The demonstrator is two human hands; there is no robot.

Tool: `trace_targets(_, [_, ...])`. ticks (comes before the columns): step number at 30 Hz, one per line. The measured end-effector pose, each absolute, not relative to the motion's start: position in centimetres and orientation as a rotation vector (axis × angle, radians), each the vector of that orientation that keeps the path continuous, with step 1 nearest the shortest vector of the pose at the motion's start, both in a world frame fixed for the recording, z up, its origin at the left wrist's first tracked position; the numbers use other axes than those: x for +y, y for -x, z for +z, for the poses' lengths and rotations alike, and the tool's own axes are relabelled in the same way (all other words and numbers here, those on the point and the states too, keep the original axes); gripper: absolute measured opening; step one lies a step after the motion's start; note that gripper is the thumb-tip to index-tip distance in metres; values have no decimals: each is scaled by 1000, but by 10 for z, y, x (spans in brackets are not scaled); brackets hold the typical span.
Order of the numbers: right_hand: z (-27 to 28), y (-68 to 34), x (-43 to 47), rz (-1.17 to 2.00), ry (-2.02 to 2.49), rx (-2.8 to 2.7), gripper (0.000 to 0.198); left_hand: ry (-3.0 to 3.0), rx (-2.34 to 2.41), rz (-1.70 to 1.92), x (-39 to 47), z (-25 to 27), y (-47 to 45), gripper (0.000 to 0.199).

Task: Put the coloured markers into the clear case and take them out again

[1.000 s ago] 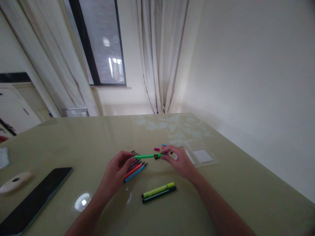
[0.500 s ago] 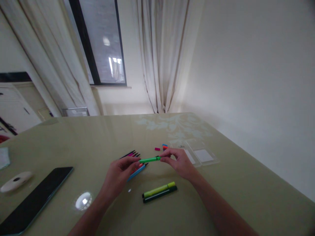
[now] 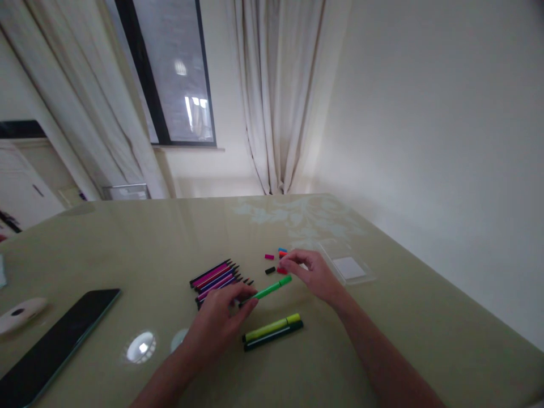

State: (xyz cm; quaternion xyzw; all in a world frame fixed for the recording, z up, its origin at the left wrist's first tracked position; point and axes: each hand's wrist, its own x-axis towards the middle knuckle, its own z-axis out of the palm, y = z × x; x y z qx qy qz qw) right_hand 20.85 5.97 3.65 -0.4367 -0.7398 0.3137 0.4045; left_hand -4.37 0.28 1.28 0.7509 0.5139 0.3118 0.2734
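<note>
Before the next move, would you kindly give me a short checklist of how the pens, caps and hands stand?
1. Bright green pen held: ok, in the left hand.
2. Cap on that pen: ok, a green cap sits on the end away from the left hand.
3. Right hand off that pen: ok, it is apart from it, near the loose caps.
4. Right hand free of any cap: cannot tell, its fingertips are too small to read.
5. Grouped pens capped: not ok, several show bare tips.
6. All caps on pens: not ok, a magenta cap and a black cap lie loose.
</note>
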Motion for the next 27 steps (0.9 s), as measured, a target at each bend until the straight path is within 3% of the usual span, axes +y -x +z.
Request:
trace_targets(8, [10, -202, 68, 211, 1435, -2247, 8, -2229, 1285, 640, -7, -1, 32, 18])
trace_targets(12, [9, -201, 67, 227, 1512, -2245, 3, -2220, 1316, 670, 2, 0, 41, 22])
trace_targets(17, [9, -201, 67, 277, 1502, -2240, 4, -2074, 1838, 801, 26, 2, 83, 29])
trace_targets(20, [10, -201, 67, 302, 1507, -2262, 6, -2088, 2071, 691, 33, 2, 105, 31])
trace_targets(27, [9, -201, 68, 358, 1457, -2301, 10, -2154, 2133, 443, 35, 2, 115, 36])
